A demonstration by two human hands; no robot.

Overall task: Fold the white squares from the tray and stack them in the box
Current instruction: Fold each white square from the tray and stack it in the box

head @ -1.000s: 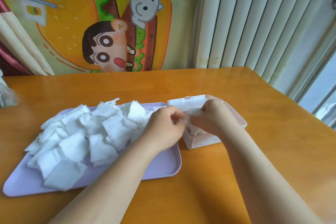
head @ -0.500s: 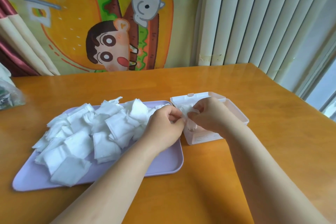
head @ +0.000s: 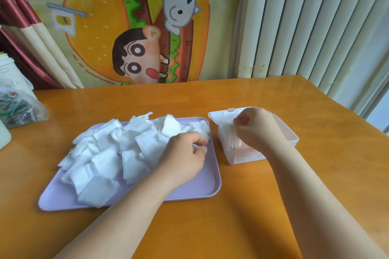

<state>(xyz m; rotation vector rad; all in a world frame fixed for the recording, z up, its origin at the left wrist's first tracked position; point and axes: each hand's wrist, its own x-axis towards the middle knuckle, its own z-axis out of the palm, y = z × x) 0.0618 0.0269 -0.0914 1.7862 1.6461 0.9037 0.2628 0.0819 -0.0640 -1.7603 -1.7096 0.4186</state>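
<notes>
Left of centre, the left hand [head: 185, 153] pinched a white square [head: 199, 147] at the right end of the loose heap [head: 109, 153] on the lilac tray [head: 189, 193], while the right hand [head: 255, 130] hung curled over the folded stack [head: 233, 143] in the open box [head: 290, 134] just right of the tray, its grasp impossible to tell.

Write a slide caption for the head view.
Left hand pinches a white square on the lilac tray; right hand hovers over the open plastic box.
</notes>
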